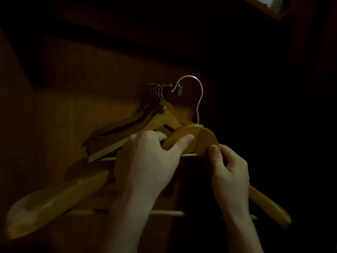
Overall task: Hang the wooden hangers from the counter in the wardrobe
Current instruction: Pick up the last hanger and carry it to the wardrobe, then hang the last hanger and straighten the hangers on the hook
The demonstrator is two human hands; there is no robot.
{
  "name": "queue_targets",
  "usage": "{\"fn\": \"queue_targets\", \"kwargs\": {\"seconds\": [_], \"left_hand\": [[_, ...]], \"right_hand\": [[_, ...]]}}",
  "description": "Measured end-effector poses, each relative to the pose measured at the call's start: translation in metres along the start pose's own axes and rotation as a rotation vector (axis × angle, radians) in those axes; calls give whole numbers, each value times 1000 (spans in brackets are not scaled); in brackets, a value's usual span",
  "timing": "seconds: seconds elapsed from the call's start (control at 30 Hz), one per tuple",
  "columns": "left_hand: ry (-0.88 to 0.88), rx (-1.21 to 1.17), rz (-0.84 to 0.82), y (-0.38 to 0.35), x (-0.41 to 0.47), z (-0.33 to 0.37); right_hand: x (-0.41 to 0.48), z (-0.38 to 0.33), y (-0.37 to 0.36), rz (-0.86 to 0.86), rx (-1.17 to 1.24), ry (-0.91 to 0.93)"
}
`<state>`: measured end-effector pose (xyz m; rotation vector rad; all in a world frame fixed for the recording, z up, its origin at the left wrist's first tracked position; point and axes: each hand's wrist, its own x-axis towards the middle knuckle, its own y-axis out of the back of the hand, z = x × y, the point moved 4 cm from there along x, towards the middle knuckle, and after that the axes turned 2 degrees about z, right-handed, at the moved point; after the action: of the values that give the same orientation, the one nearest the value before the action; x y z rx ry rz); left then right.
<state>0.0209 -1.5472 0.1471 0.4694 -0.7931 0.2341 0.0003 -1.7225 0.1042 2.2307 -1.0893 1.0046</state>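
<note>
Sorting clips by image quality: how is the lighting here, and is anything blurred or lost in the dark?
Head view: very dim with a warm cast; only the left hand, right hand, the held hanger and its metal hook catch light; the hung hangers fade into shadow, the right side is near black, a bright patch sits top right, and the lower-left wood looks soft.

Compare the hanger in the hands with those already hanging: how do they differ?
The held hanger is gripped by the left hand and right hand, its hook raised above the rail; the hung hangers hang on the rail, untouched. The held hanger stands alone; the hung hangers are bunched together. Both are wood with metal hooks.
</note>
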Motion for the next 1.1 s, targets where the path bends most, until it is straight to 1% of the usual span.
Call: {"fn": "queue_targets", "kwargs": {"seconds": [0.1,0.2,0.37,0.6,0.77,0.9,1.1], "left_hand": [[-5,61,32,-13,21,-3],[8,103,24,-27,41,-8],[13,115,21,-50,72,-10],[35,193,98,-72,98,-20],[89,245,84,-84,105,-26],[121,303,55,-91,102,-33],[167,305,78,-95,94,-48]], "right_hand": [[20,13,-17,4,3,5],[39,30,-33,-21,5,-32],[73,51,-51,-30,8,-48],[107,65,-73,-119,49,-44],[114,79,-91,-195,52,-98],[111,95,-99,-236,117,-141],[105,104,-106,-303,83,-118]]}}
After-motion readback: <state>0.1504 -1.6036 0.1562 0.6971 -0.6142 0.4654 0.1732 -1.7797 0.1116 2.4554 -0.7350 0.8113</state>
